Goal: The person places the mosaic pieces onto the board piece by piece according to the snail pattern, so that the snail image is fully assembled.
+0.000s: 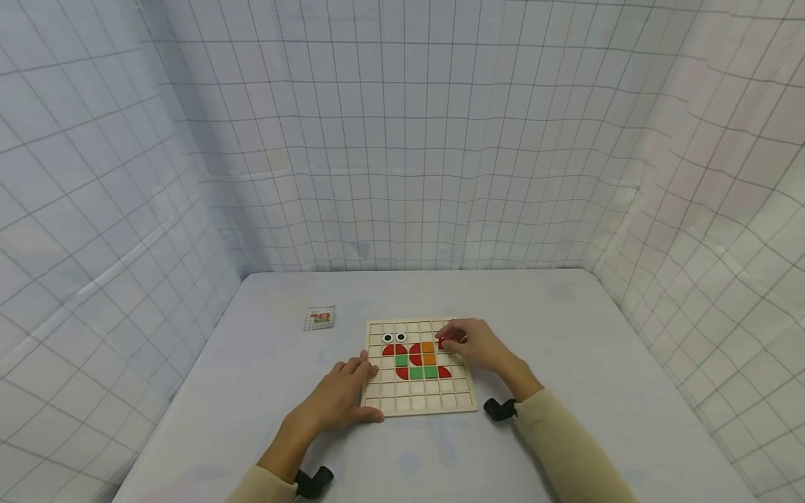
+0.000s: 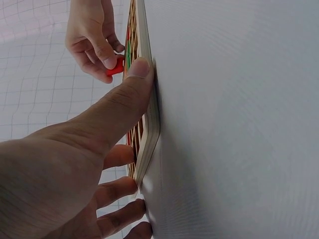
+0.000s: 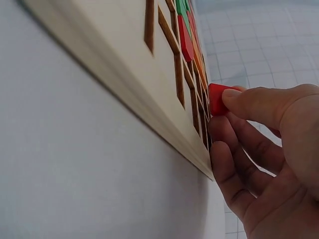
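Note:
A wooden grid board lies on the table with coloured tiles set in its cells. My right hand is over the board's right side, pinching a red tile between thumb and fingers. That tile is close over the grid, just right of the orange tiles. At the board's near left corner my left hand rests, its thumb against the near edge and its fingertips along the left side. Two round eye tiles sit at the upper left of the grid, above red and green tiles.
A small picture card with a coloured figure on a grid lies behind and left of the board. White gridded cloth hangs around the back and sides of the white table. Black wrist straps show at both cuffs.

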The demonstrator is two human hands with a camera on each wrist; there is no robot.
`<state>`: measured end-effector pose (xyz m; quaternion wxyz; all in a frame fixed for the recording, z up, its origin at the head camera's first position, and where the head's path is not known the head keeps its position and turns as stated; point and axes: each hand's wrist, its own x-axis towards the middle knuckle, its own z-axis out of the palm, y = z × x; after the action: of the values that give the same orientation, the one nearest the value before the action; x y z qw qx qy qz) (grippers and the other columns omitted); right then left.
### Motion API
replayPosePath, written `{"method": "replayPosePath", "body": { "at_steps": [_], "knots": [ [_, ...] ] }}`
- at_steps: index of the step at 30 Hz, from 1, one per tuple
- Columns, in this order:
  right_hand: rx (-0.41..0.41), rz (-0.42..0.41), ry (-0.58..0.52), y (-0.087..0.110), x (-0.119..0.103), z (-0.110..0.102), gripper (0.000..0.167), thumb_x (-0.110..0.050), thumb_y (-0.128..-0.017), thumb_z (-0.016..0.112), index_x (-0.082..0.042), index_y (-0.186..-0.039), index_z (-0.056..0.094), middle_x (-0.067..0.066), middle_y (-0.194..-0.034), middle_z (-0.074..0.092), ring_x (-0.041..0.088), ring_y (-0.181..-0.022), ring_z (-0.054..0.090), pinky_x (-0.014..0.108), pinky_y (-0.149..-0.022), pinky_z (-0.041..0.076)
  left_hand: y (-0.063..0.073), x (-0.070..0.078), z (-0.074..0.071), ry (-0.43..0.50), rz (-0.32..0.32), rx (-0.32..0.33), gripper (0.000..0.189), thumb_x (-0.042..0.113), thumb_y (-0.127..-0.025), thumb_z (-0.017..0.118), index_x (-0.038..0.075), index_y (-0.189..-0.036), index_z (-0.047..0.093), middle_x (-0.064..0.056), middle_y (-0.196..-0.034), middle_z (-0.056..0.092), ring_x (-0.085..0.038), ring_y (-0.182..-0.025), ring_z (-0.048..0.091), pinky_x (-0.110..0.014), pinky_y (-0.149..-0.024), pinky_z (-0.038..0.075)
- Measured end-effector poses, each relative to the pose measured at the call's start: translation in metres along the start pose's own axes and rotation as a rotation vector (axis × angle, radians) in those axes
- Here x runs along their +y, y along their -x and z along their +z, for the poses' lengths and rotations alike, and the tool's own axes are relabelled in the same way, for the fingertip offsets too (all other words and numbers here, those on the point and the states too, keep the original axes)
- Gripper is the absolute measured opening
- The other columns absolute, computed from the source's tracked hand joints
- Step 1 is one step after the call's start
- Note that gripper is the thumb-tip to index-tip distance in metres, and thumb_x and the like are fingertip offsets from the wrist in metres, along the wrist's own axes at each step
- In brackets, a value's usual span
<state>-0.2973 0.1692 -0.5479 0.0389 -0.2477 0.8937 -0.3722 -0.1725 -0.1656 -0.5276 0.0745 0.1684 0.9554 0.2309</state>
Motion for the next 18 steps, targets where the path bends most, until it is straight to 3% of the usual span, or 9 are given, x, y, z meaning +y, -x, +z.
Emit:
{"method": "replayPosePath", "body": {
  "at_steps": [11,18],
  "knots": [
    [0.013,0.086,-0.011,-0.0028,-0.0062,0.0057,0.011,-0.014,-0.111,0.081,-0.019,-0.117,0.088,0.000,-0.114,0.085,0.011,-0.096,0.073,0.036,-0.094,0.065,0.0007,0.0007,-0.0003,-0.007,0.005,0.002,0.090,0.047,-0.087,0.104,0.004,-0.154,0.064,-0.032,-0.181,0.047,-0.053,-0.146,0.060,-0.068,-0.124,0.054],
    [0.019,0.083,0.009,-0.0035,-0.0077,0.0086,0.008,-0.012,-0.108,0.084,-0.017,-0.113,0.087,-0.001,-0.110,0.085,0.010,-0.094,0.070,0.030,-0.091,0.062,-0.0004,0.0000,0.0009,-0.013,-0.001,0.004,0.090,0.048,-0.086,0.104,0.005,-0.155,0.064,-0.030,-0.181,0.047,-0.052,-0.147,0.060,-0.067,-0.125,0.054]
  ]
}}
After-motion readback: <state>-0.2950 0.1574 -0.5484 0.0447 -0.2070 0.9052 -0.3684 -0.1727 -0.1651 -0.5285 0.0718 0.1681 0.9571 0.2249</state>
